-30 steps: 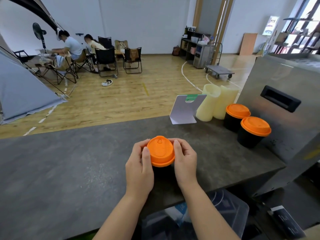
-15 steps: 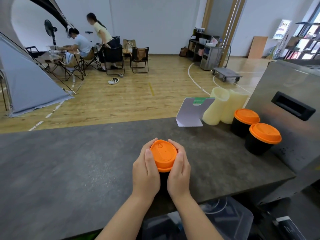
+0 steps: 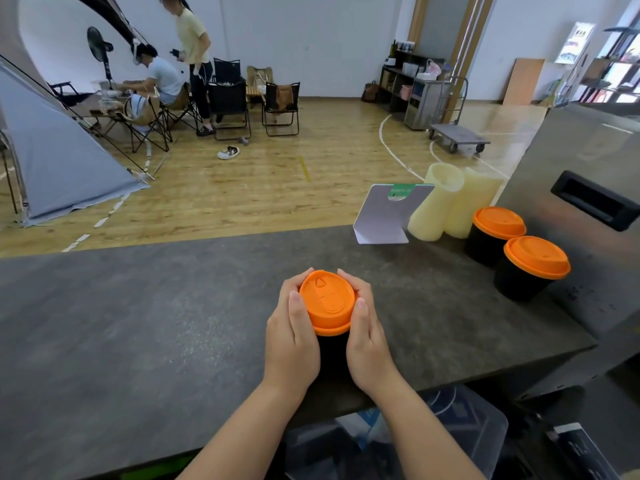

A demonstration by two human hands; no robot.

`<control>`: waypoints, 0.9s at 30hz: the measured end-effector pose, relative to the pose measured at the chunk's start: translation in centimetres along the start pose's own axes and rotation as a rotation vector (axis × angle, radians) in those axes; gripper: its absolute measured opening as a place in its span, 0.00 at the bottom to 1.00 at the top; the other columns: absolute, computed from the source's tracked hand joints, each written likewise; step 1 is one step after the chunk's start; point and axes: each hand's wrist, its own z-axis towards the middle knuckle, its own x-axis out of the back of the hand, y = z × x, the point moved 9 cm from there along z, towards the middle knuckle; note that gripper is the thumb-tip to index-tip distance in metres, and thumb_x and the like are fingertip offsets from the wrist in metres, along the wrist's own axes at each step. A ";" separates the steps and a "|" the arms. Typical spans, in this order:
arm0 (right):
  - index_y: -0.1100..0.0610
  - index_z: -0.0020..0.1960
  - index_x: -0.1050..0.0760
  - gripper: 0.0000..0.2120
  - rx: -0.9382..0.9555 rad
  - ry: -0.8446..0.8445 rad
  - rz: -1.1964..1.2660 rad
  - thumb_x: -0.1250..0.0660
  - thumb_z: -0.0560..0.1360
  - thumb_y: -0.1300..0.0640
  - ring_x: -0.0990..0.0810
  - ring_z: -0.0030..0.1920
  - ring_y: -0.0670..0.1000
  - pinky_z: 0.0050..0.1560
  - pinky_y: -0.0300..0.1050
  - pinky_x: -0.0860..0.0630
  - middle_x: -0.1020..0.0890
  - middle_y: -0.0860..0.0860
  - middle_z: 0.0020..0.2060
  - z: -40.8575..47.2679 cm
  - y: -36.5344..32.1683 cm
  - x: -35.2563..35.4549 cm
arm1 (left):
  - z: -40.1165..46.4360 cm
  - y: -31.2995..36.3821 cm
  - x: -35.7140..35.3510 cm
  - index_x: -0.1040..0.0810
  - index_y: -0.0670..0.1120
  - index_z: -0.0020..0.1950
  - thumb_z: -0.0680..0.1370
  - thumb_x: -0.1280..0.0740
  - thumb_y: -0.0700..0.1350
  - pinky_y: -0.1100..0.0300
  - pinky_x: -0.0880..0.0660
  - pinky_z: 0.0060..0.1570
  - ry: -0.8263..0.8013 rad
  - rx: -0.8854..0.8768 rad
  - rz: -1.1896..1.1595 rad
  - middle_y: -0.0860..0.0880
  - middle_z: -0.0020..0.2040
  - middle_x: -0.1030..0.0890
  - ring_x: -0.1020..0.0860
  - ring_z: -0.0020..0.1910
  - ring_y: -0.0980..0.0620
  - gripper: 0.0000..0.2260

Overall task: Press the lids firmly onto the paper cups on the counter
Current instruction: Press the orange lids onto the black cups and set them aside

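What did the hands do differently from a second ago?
Both hands closed in: the left hand and right hand now wrap round the sides of the black cup, thumbs against the rim of the orange lid, where before the thumbs lay on top. The two lidded cups at the right stayed put.

both hands, left hand [image 3: 292, 336] and right hand [image 3: 369, 344], wrapped round a black cup [image 3: 333, 351] with orange lid [image 3: 327, 301] on the grey counter [image 3: 138, 323], two more lidded cups [image 3: 519, 252] off right
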 end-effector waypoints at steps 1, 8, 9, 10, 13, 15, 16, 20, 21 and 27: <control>0.37 0.68 0.38 0.17 -0.005 -0.022 -0.009 0.54 0.82 0.44 0.27 0.64 0.37 0.64 0.32 0.30 0.29 0.27 0.60 0.0 0.1 0.0 | 0.0 -0.1 -0.1 0.27 0.55 0.66 0.82 0.52 0.58 0.72 0.27 0.52 -0.010 0.003 -0.001 0.61 0.56 0.20 0.21 0.57 0.61 0.20; 0.33 0.72 0.43 0.20 -0.122 -0.287 0.009 0.51 0.80 0.39 0.30 0.67 0.35 0.71 0.38 0.33 0.31 0.37 0.68 -0.3 -0.3 -0.1 | 0.2 -0.5 0.1 0.29 0.57 0.67 0.83 0.51 0.56 0.72 0.28 0.55 -0.124 0.053 0.039 0.62 0.58 0.21 0.22 0.59 0.62 0.17; 0.32 0.72 0.44 0.22 -0.155 -0.351 0.038 0.46 0.79 0.38 0.31 0.68 0.35 0.70 0.37 0.34 0.31 0.37 0.69 -0.5 -0.3 -0.1 | 0.3 -0.6 0.3 0.29 0.57 0.67 0.83 0.51 0.57 0.71 0.27 0.56 -0.143 0.063 0.039 0.62 0.58 0.21 0.22 0.59 0.62 0.18; 0.30 0.72 0.45 0.26 -0.176 -0.407 0.039 0.39 0.77 0.39 0.31 0.68 0.34 0.69 0.35 0.34 0.32 0.36 0.70 -0.7 -0.5 -0.1 | 0.3 -0.8 0.5 0.28 0.57 0.68 0.83 0.51 0.57 0.70 0.27 0.57 -0.158 0.075 0.038 0.63 0.58 0.21 0.23 0.60 0.63 0.18; 0.30 0.73 0.44 0.41 -0.134 -0.434 -0.088 0.23 0.71 0.51 0.31 0.68 0.34 0.68 0.33 0.33 0.31 0.33 0.69 -0.4 -0.7 0.0 | 0.4 -0.5 1.3 0.27 0.59 0.65 0.83 0.51 0.58 0.70 0.28 0.57 -0.161 0.110 0.059 0.67 0.58 0.22 0.23 0.60 0.64 0.17; 0.31 0.72 0.39 0.41 -0.136 -0.352 -0.081 0.21 0.69 0.55 0.29 0.68 0.37 0.68 0.38 0.30 0.27 0.35 0.67 0.3 -1.0 -0.1 | 0.7 -0.2 2.2 0.25 0.61 0.63 0.84 0.52 0.60 0.66 0.27 0.57 -0.125 0.147 0.065 0.66 0.57 0.21 0.23 0.59 0.63 0.18; 0.33 0.72 0.36 0.40 -0.132 -0.324 -0.049 0.21 0.68 0.54 0.27 0.67 0.39 0.67 0.40 0.28 0.25 0.37 0.66 0.6 -1.3 -0.4 | 0.9 -0.1 2.9 0.24 0.62 0.62 0.84 0.52 0.61 0.63 0.26 0.58 -0.099 0.168 0.060 0.65 0.56 0.20 0.22 0.58 0.63 0.19; 0.47 0.65 0.25 0.23 -0.198 -0.134 0.181 0.27 0.72 0.42 0.18 0.58 0.52 0.53 0.51 0.18 0.16 0.49 0.56 1.1 -2.0 -1.7 | 1.7 0.7 5.9 0.20 0.63 0.55 0.85 0.45 0.54 0.53 0.21 0.43 -0.005 0.214 0.071 0.62 0.43 0.17 0.19 0.43 0.58 0.13; 0.49 0.61 0.23 0.22 -0.227 -0.099 0.226 0.30 0.72 0.38 0.17 0.56 0.55 0.51 0.57 0.17 0.16 0.52 0.54 1.2 -2.2 -2.1 | 1.9 1.1 6.4 0.19 0.61 0.54 0.85 0.42 0.51 0.55 0.23 0.37 0.007 0.209 0.074 0.61 0.38 0.18 0.21 0.37 0.58 0.12; 0.52 0.59 0.21 0.23 -0.368 -0.123 0.309 0.39 0.77 0.36 0.14 0.51 0.56 0.43 0.54 0.17 0.14 0.55 0.52 1.2 -2.8 -5.8 | 1.2 2.3 9.1 0.21 0.53 0.53 0.84 0.39 0.48 0.66 0.28 0.25 0.063 0.251 0.043 0.54 0.33 0.21 0.25 0.26 0.61 0.07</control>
